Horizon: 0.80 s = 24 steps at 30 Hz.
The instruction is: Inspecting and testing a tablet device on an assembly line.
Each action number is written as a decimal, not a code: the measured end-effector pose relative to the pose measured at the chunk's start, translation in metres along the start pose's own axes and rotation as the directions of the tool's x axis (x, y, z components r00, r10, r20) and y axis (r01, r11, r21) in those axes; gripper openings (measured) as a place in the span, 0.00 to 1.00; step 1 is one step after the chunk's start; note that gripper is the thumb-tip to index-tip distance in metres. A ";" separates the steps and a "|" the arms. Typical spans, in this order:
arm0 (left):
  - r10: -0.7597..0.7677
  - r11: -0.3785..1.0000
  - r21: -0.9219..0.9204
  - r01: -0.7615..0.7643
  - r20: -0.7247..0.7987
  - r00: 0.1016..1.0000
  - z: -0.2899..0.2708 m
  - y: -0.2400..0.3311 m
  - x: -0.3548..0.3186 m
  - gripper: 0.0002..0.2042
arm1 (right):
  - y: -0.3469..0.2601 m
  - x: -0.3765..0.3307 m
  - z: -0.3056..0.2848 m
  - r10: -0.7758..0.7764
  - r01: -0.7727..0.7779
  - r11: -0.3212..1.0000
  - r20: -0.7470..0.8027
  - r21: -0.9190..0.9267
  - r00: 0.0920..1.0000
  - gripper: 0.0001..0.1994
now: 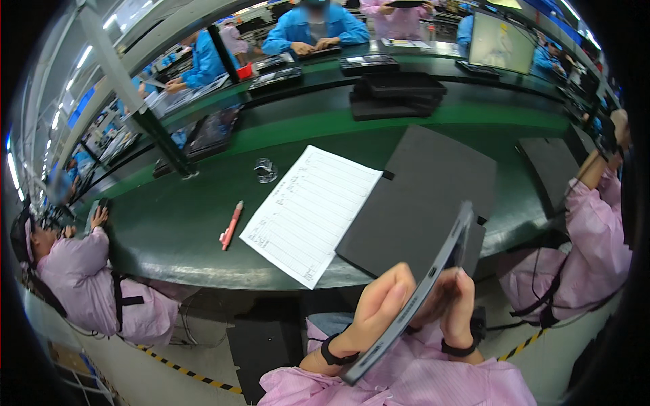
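Note:
A thin, flat grey tablet-like device [443, 252] is held on edge and tilted above the front edge of the green bench [169, 230]. My left hand [382, 304] is closed on its left side, fingers curled. My right hand [459, 308] grips it from the other side, partly hidden behind it. A small port shows along the near narrow side; the device's broad faces are seen too steeply to make out. Beyond it lie dark foam sheets [426, 183], with a white printed form [318, 203] to their left. A pink pen [231, 227] rests left of the form.
A small clear round object [265, 170] sits beyond the pen. Black trays [396, 95] are stacked at the back of the bench. Co-workers in pink sit at left [74, 271] and right [575, 250]. A metal post [159, 139] rises at the left.

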<state>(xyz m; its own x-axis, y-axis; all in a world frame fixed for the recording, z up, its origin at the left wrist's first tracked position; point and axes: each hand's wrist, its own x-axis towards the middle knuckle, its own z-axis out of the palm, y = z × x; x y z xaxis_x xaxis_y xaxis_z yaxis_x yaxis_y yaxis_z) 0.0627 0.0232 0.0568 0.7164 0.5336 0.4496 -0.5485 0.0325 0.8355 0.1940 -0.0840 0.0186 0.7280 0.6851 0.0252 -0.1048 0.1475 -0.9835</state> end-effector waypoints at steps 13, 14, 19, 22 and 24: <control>0.029 0.999 0.032 -0.023 -0.188 0.982 0.039 -0.006 0.002 0.15 | 0.052 0.030 -0.018 -0.234 -0.364 0.703 0.683 0.610 0.692 0.26; 0.045 0.998 0.056 -0.035 -0.202 0.978 0.038 -0.007 0.000 0.15 | 0.048 0.033 -0.020 -0.238 -0.365 0.698 0.681 0.616 0.693 0.27; 0.051 0.992 0.122 -0.024 -0.229 0.972 0.031 -0.006 -0.010 0.15 | 0.042 0.033 -0.007 -0.270 -0.380 0.658 0.675 0.650 0.686 0.27; 0.058 0.994 0.106 -0.030 -0.273 0.960 0.032 -0.002 -0.018 0.16 | 0.039 0.024 -0.009 -0.286 -0.431 0.618 0.699 0.657 0.655 0.27; 0.035 0.994 0.107 -0.003 -0.292 0.956 0.034 -0.002 -0.022 0.16 | 0.028 0.036 -0.002 -0.303 -0.463 0.585 0.709 0.666 0.637 0.28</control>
<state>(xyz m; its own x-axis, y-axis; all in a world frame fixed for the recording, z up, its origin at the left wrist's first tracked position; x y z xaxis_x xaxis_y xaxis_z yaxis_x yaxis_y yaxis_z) 0.0627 -0.0170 0.0557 0.5397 0.7580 0.3662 -0.5019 -0.0595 0.8629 0.2185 -0.0564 -0.0085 0.0154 0.8975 0.4408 -0.8494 0.2443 -0.4678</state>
